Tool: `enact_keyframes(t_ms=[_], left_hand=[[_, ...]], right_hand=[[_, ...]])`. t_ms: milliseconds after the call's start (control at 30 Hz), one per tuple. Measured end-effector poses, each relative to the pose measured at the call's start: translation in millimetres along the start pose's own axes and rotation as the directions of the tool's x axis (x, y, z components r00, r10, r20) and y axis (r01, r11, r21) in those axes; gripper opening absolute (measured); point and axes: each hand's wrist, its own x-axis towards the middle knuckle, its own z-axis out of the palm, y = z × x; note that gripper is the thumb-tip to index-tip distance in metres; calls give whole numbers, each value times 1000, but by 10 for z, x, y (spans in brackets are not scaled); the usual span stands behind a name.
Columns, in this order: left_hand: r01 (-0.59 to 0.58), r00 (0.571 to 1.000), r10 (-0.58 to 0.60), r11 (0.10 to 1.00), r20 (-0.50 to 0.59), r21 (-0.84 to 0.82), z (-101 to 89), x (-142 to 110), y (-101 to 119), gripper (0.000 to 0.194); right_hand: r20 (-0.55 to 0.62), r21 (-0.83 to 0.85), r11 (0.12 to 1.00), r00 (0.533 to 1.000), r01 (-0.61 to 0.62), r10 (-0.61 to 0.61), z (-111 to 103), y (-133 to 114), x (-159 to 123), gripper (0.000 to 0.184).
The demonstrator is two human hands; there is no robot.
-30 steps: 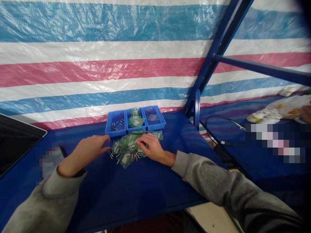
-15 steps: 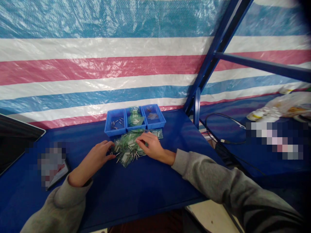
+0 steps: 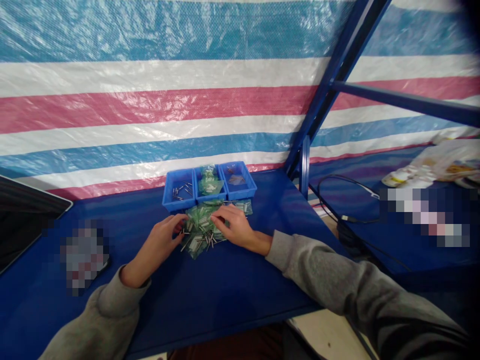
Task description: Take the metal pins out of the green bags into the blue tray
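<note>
A pile of clear green-tinted plastic bags (image 3: 197,244) and loose short metal pins (image 3: 210,239) lies on the blue table in front of the bins. My left hand (image 3: 165,236) is at the pile's left edge, its thumb and fingers apart, and I see nothing held between them. On the pile's right side rests my right hand (image 3: 235,226), its thumb and fingertips pinched together over the bags. What those fingertips hold, if anything, is too small to make out.
Behind the pile stand three blue bins: the left bin (image 3: 179,204) has several metal pins, the middle bin (image 3: 210,197) green bags, the right bin (image 3: 240,192) small clear bags. A dark screen (image 3: 30,220) is at left. Cables (image 3: 347,218) and a blue frame (image 3: 305,165) are at right.
My left hand has moved right, closer to the pile, with its fingers still apart. My right hand stays pinched at almost the same spot.
</note>
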Motion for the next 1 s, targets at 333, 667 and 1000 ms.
enact_keyframes(t_ms=[333,667,1000], left_hand=[[31,978,-52,994,-202,-103,146,-16,150,36],[112,956,-146,983,-255,-143,145,-25,149,46],[59,909,-89,995,-407,-87,38,-42,295,38]], right_hand=[[-11,6,1000,1000,4,-4,23,27,-7,19],[-11,7,1000,1000,10,-10,21,26,-4,17],[-16,9,1000,1000,-2,2,4,15,-7,19]])
